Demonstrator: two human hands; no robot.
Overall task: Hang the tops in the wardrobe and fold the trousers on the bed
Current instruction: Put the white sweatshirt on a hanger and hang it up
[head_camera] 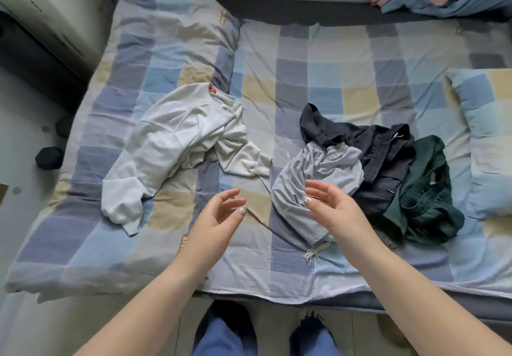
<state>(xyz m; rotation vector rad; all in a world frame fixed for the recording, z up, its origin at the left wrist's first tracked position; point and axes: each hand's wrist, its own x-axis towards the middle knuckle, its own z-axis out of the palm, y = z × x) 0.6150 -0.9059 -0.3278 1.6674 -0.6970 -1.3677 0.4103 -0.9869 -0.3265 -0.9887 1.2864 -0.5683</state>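
On the blue-and-beige checked bedcover (318,59), a crumpled white long-sleeved top (171,145) is seen at left, then the released, empty left hand (219,214) and right hand (332,208), then heaped pale-grey drawstring trousers (313,172), dark navy trousers (379,156) and dark green trousers (424,197).

Hands: I see my left hand (219,214) and right hand (332,206) held out over the bed (346,59), palms turned toward each other, fingers loose, holding nothing.
White top: a crumpled white long-sleeved top (177,145) lies on the checked cover, left of my hands.
Grey garment: a light grey garment (313,178) with a drawstring lies bunched under my right hand; I cannot tell whether the hand touches it.
Dark pile: a dark navy garment (376,148) lies against the grey one, a dark green garment (424,197) at its right.
Pillow: a checked pillow (487,139) sits at the right edge.
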